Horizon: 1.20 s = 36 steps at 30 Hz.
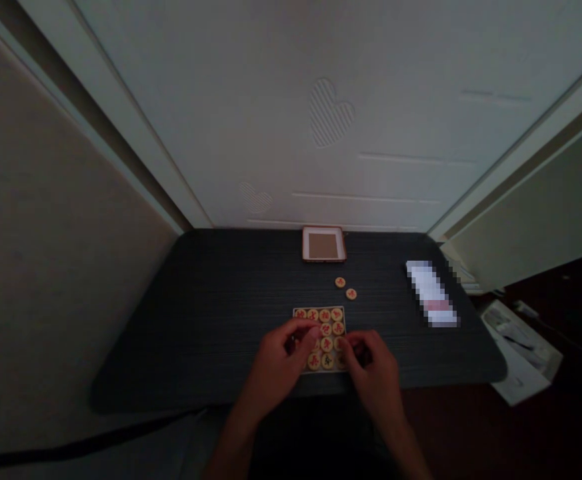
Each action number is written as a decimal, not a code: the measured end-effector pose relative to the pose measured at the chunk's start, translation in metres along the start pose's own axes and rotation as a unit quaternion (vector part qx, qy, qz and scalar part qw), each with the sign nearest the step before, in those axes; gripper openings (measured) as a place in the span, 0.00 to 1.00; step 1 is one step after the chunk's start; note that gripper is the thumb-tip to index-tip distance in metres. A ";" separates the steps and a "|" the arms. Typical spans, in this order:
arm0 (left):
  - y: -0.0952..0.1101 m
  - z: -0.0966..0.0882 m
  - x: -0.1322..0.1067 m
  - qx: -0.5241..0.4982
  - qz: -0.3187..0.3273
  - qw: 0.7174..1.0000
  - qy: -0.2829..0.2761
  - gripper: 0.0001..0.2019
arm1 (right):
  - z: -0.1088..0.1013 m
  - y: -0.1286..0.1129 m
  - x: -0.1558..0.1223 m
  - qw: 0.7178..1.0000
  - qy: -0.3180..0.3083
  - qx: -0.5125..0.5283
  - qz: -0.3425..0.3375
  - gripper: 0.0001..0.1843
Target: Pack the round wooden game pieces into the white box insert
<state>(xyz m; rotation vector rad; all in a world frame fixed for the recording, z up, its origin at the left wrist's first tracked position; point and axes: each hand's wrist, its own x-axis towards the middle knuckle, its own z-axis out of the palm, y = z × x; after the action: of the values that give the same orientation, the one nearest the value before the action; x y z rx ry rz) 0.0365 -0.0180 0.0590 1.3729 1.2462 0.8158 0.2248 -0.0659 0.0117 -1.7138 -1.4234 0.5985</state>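
A shallow box (345, 321) near the table's front holds rows of round Chinese chess pieces (326, 345), mostly with red characters and at least one with a dark one. My left hand (283, 357) is over the box's left side, its thumb and index finger closed in a pinch among the pieces. At the right edge, my right hand (375, 365) has its thumb and fingers pinched close to a piece (339, 343). Whatever either pinch holds is hidden by the fingers. Two loose chess pieces (351, 294) lie on the table beyond the box.
A box lid (323, 259) lies at the back of the dark table (211, 300), by a white panel (271, 120) with embossed hearts. A pixelated phone-shaped object (431, 293) lies to the right. A white box (523, 353) stands below the table's right edge.
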 end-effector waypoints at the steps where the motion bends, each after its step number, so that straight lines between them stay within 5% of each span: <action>1: 0.000 0.000 0.000 0.000 0.001 1.000 0.001 0.13 | -0.002 -0.001 -0.001 1.000 -0.003 -0.001 -0.010 0.09; 6: 0.001 0.001 -0.001 0.002 0.001 1.000 -0.002 0.14 | -0.007 -0.006 -0.001 0.999 -0.015 -0.009 -0.050 0.07; 18: -0.003 0.001 0.001 0.004 -0.006 1.000 0.005 0.13 | -0.007 0.003 0.006 1.000 -0.013 0.012 -0.020 0.09; 25: 0.003 0.003 0.005 0.077 0.019 0.996 0.049 0.11 | -0.017 0.013 0.056 0.997 0.043 -0.024 -0.060 0.12; 36: -0.002 -0.002 0.011 0.095 0.033 0.993 0.057 0.12 | -0.008 0.038 0.093 0.989 -0.012 -0.071 -0.126 0.11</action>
<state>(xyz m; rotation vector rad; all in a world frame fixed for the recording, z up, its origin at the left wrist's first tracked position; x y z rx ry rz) 0.0364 -0.0069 0.0555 1.5441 1.4029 0.8489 0.2761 0.0198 -0.0021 -1.6045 -1.7016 0.3876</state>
